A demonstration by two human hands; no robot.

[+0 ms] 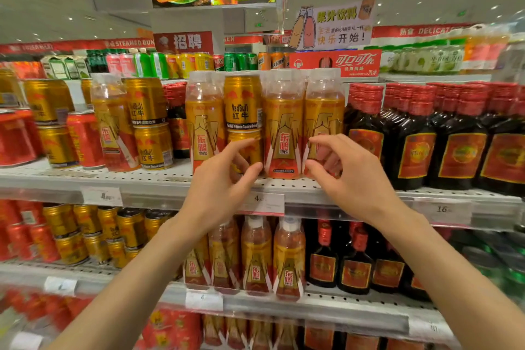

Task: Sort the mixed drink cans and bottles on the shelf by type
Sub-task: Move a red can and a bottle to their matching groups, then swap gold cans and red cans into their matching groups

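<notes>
This is a shop aisle with long white shelves full of drinks, and bright signs hang up above. The middle shelf [147, 179] has little holes in it and a bare strip along its front edge.

At the far left stand red cans [85, 138] and gold cans [58, 145], some stacked two high. Next comes one gold and orange bottle [113, 125] with a clear cap. Just beside it are two more gold cans, one on top of the other [149, 122].

In the middle is a row of bottles [203, 119] of the same kind. A stack of two gold cans sits in the row, squeezed between the bottles. The top can [243, 102] shows well. The bottom can [247, 148] is partly hidden.

The left hand [218, 179] is right in front of the bottom can. Its thumb and fingers are bent, with a small gap between them. I cannot tell if they touch the can.

The right hand [349, 170] is in front of the last bottle [324, 119] in the row. Its fingers are bent too, and the bottle shows in the gap. I cannot tell if they touch it.

To the right stand many dark bottles [412, 133] with red caps, packed close together. The first one is just beside the last gold bottle, so there is little room there.

White price tags [264, 203] hang on the shelf's front edge.
</notes>
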